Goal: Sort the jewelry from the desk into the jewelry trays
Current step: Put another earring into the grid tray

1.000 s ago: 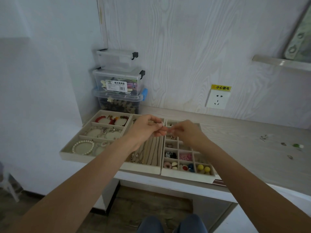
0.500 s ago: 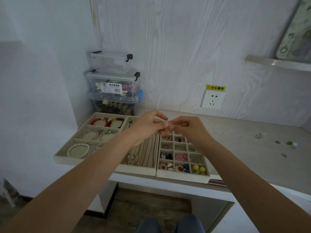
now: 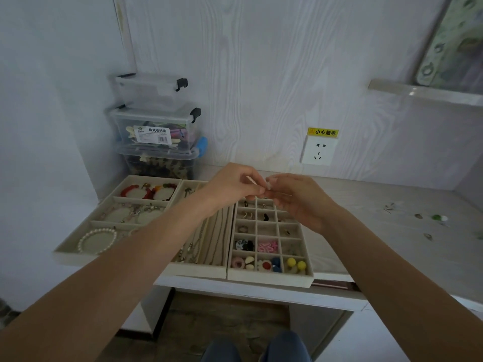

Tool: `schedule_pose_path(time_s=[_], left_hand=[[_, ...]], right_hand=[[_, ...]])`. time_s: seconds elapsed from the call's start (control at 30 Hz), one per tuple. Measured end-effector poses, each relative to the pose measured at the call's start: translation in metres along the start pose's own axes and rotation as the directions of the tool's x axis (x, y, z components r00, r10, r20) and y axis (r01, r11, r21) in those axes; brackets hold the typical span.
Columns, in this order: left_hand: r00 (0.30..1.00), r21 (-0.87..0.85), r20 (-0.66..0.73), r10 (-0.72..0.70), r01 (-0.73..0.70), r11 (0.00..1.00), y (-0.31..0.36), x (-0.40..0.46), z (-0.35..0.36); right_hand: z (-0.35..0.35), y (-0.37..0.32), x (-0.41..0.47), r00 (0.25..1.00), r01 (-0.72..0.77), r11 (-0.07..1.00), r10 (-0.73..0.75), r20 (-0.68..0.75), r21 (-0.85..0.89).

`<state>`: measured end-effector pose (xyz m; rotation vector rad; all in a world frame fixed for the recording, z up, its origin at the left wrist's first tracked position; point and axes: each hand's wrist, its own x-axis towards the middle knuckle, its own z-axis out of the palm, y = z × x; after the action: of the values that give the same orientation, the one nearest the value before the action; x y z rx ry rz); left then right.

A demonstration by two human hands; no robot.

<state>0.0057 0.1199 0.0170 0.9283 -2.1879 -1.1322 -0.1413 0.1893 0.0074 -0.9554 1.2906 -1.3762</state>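
My left hand (image 3: 232, 185) and my right hand (image 3: 298, 199) meet fingertip to fingertip above the far end of the small-compartment tray (image 3: 269, 279). Both pinch one tiny pale piece of jewelry (image 3: 267, 184), too small to name. That tray holds rings, earrings and coloured beads in its cells. To its left lie a slotted necklace tray (image 3: 198, 270) and a bracelet tray (image 3: 68, 253) with a pearl bracelet (image 3: 96, 240) and red bead bracelets (image 3: 146, 190). Several small loose pieces (image 3: 428, 220) lie on the desk at the right.
Three clear plastic boxes (image 3: 156, 131) are stacked in the back left corner behind the trays. A wall socket (image 3: 318, 152) with a yellow label sits above the desk. A shelf (image 3: 423, 94) juts out at upper right. The trays overhang the desk's front edge (image 3: 261, 291).
Both hands have risen a little from the tray while staying joined on the small piece. The view has shifted slightly right and down.
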Motion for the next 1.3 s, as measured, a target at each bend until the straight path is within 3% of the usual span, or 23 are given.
schedule_pose_path(time_s=[0.23, 0.4, 0.57, 0.8, 1.0, 1.13, 1.3], left_hand=[[0.999, 0.102, 0.038, 0.03, -0.034, 0.994, -0.001, 0.011, 0.004], [0.999, 0.155, -0.033, 0.039, -0.033, 0.987, -0.01, 0.013, 0.006], [0.992, 0.369, -0.053, 0.112, -0.085, 0.926, -0.015, 0.008, 0.014], [0.998, 0.284, 0.036, 0.052, -0.06, 0.957, -0.021, -0.002, 0.03], [0.99, 0.297, 0.113, 0.089, -0.119, 0.947, -0.019, -0.005, 0.034], [0.98, 0.311, 0.178, 0.093, -0.145, 0.939, -0.019, -0.009, 0.026], [0.969, 0.367, 0.201, 0.142, -0.209, 0.906, -0.021, -0.011, 0.025]], right_hand=[[-0.012, 0.005, 0.004, 0.998, 0.011, 0.999, -0.013, -0.069, -0.031], [-0.015, -0.004, 0.008, 0.994, 0.018, 0.987, -0.035, -0.104, -0.158], [-0.012, 0.001, 0.009, 0.99, 0.002, 0.915, -0.06, -0.131, -0.404], [-0.018, 0.02, 0.001, 0.989, 0.002, 0.838, -0.083, -0.123, -0.546], [-0.018, 0.023, 0.001, 0.987, 0.014, 0.619, -0.136, -0.09, -0.785], [-0.019, 0.025, 0.001, 0.989, -0.024, 0.561, -0.106, -0.1, -0.827], [-0.015, 0.026, 0.0, 0.99, -0.014, 0.571, -0.104, -0.09, -0.821]])
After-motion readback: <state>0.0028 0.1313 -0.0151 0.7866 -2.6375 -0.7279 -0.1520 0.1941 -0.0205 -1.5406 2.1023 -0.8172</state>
